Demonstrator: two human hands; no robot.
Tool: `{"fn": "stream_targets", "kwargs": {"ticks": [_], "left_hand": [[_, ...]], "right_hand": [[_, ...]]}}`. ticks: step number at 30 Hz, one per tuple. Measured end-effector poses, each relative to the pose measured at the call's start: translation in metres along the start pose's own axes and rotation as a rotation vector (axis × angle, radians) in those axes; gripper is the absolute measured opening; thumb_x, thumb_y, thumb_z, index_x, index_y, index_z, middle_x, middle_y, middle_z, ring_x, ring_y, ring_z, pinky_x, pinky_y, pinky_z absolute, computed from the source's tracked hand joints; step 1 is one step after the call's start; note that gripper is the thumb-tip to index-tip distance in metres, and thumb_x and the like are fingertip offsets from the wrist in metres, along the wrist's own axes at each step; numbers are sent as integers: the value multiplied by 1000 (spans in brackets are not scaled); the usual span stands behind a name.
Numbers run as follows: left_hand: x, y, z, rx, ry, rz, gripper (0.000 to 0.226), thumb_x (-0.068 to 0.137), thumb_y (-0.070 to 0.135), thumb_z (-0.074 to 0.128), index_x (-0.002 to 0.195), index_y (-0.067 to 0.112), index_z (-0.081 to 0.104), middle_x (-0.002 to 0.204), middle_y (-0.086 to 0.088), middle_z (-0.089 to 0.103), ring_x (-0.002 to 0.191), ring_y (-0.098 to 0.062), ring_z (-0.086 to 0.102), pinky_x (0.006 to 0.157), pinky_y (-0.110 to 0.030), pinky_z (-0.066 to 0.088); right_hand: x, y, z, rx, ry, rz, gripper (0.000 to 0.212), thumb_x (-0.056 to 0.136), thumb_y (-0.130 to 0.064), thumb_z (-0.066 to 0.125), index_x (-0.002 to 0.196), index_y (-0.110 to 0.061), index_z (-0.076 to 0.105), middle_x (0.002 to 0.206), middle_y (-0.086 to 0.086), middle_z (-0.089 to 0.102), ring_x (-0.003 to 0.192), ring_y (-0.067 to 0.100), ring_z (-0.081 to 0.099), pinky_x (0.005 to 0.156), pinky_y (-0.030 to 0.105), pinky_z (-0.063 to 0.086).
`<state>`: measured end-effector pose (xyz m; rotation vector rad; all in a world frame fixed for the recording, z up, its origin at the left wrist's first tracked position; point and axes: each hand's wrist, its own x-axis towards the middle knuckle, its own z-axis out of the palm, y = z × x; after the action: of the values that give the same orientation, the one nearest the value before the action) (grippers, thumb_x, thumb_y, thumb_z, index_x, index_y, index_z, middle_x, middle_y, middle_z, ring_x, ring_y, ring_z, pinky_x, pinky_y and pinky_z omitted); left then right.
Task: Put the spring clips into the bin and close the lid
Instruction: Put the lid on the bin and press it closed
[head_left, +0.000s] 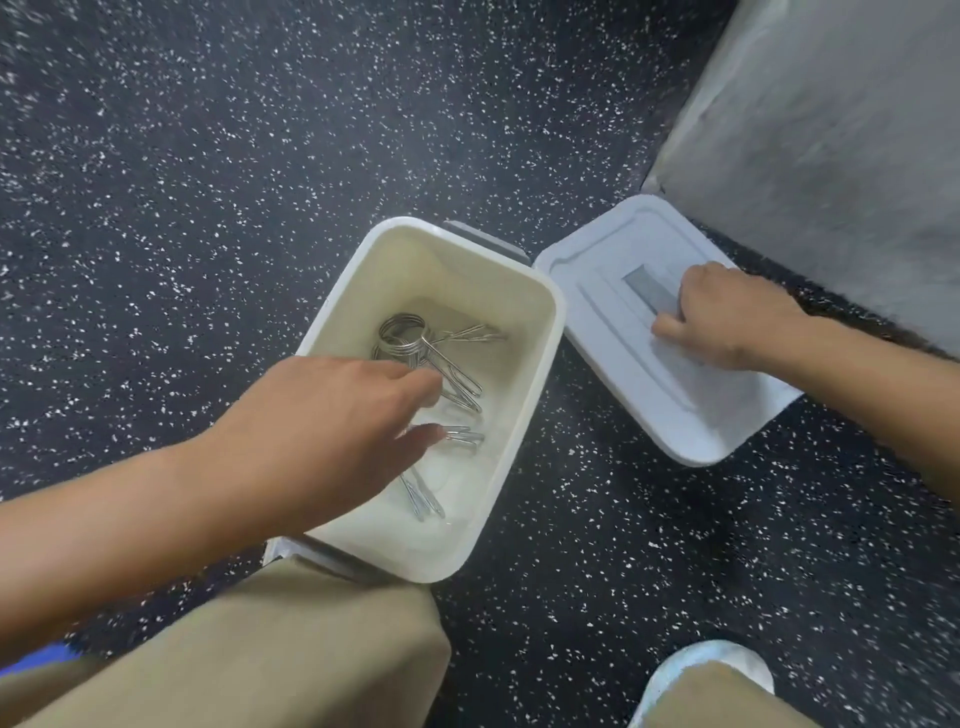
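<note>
On the speckled floor (208, 156) the open bin (540, 374) stands with its long axis running away and slightly right; the lid (613, 364) lies flat just beside its right rim, parallel. The right hand (727, 317) grips the lid's handle. The left hand (322, 431), fingers loose and empty, hovers over the spring clips (415, 343) inside.

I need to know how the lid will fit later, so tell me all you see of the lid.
The lid is a pale bluish-white, plastic-looking rounded rectangle with a raised ridge and a grey recessed handle. It lies flat on the speckled floor, right of the open bin, near its corner and by a grey wall. The right hand grips its handle.
</note>
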<state>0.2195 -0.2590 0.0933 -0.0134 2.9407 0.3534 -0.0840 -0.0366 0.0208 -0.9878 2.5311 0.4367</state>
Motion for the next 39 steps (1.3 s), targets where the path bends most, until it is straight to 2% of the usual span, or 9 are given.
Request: {"fn": "stream_targets", "kwargs": {"ticks": [5, 8, 14, 19, 23, 27, 30, 32, 39], "left_hand": [[0, 3, -11, -47, 13, -54, 26, 98, 55, 39, 94, 31, 46, 84, 10, 68, 72, -28, 68, 54, -35, 51], [3, 2, -17, -66, 41, -108, 30, 97, 55, 39, 95, 29, 53, 85, 9, 70, 71, -27, 67, 58, -39, 55], [-5, -3, -29, -108, 81, -172, 31, 96, 56, 42, 102, 31, 58, 88, 6, 73, 77, -32, 67, 66, -41, 57], [-16, -6, -40, -144, 96, -246, 27, 98, 48, 51, 101, 25, 62, 92, 1, 74, 80, -31, 66, 66, -41, 54], [-27, -16, -38, -194, 119, -271, 31, 97, 42, 59, 112, 16, 64, 104, -6, 72, 95, -32, 64, 77, -42, 52], [-40, -33, -32, -182, 62, -319, 37, 96, 46, 54, 118, 17, 61, 109, -8, 64, 102, -34, 58, 84, -46, 50], [-49, -46, -27, -193, 12, -390, 35, 96, 49, 52, 113, 18, 60, 105, -6, 61, 101, -31, 56, 84, -49, 51], [-53, -54, -22, -200, -1, -424, 42, 98, 47, 52, 123, 15, 60, 112, -9, 63, 105, -32, 58, 86, -48, 51], [-68, -57, 0, -197, -17, -394, 45, 98, 42, 56, 133, 14, 58, 136, -8, 55, 116, -31, 56, 88, -46, 52]], "right_hand": [[-61, -10, -16, 144, -112, 157, 42, 91, -47, 50, 88, -5, 52, 87, 10, 56, 72, 30, 56, 61, 37, 41], [-95, -19, -26, 257, -103, 244, 36, 90, -43, 50, 82, -8, 53, 80, 9, 58, 64, 26, 55, 50, 33, 34], [-150, -47, -46, 323, -46, 402, 43, 96, -43, 44, 101, -2, 57, 101, 16, 61, 80, 33, 57, 61, 34, 39], [-164, -100, -62, 543, -91, 359, 32, 97, -33, 48, 77, -9, 52, 79, 6, 56, 65, 23, 53, 52, 31, 33], [-152, -153, -72, 769, -110, 340, 21, 93, -29, 52, 81, -11, 52, 73, 0, 50, 68, 24, 53, 56, 31, 36], [-132, -201, -80, 945, -164, 294, 17, 93, -25, 52, 85, -10, 55, 73, -1, 51, 60, 15, 47, 48, 27, 32], [-120, -227, -82, 1008, -205, 276, 19, 92, -23, 51, 78, -10, 52, 72, 1, 52, 69, 23, 54, 50, 28, 34], [-115, -239, -82, 1020, -229, 266, 20, 93, -23, 48, 78, -10, 51, 73, 2, 52, 77, 28, 55, 51, 28, 35], [-108, -243, -70, 999, -174, 241, 30, 96, -29, 52, 69, -18, 46, 70, -2, 53, 72, 24, 55, 55, 30, 38]]}}
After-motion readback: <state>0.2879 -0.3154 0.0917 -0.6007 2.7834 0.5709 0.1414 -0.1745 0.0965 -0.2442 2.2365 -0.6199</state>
